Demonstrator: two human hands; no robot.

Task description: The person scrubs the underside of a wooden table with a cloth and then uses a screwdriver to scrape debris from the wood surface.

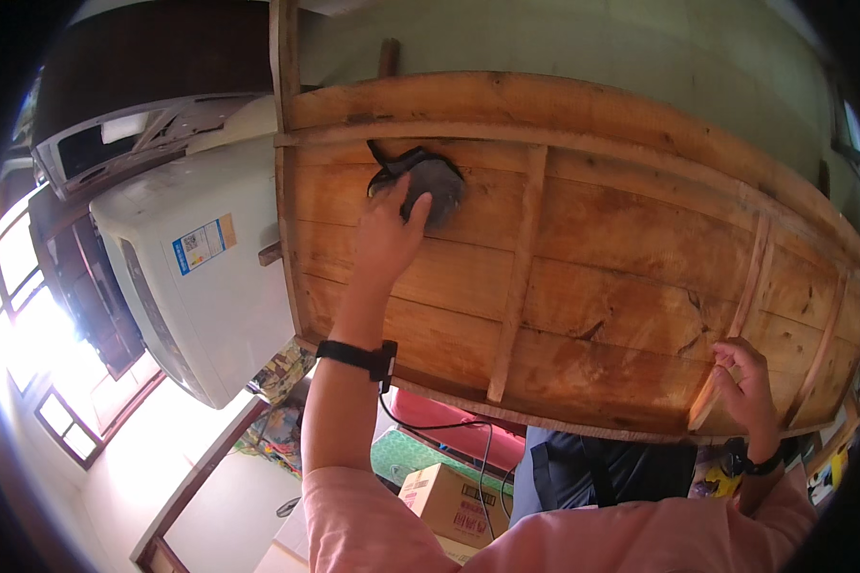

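Observation:
My left hand (394, 222) is over the upper left of a wooden board panel (602, 279) with raised battens. It grips a dark grey and black, soft-looking item (436, 188), perhaps a cloth, with a black strap-like end trailing from its top. Blur hides what exactly the item is, and some of my fingers are hidden. Over on the right, my right hand (742, 376) has its fingers curled beside a wooden batten (713, 387) near the panel's lower edge. Whether its fingertips pinch anything is not clear.
A white appliance (201, 243) bearing a label stands left of the panel, below a dark cabinet (158, 64). A pale wall (616, 43) rises behind. Beneath the panel are a cardboard box (455, 501), a green patterned mat (408, 458) and a black cable (437, 427) running from my left wrist.

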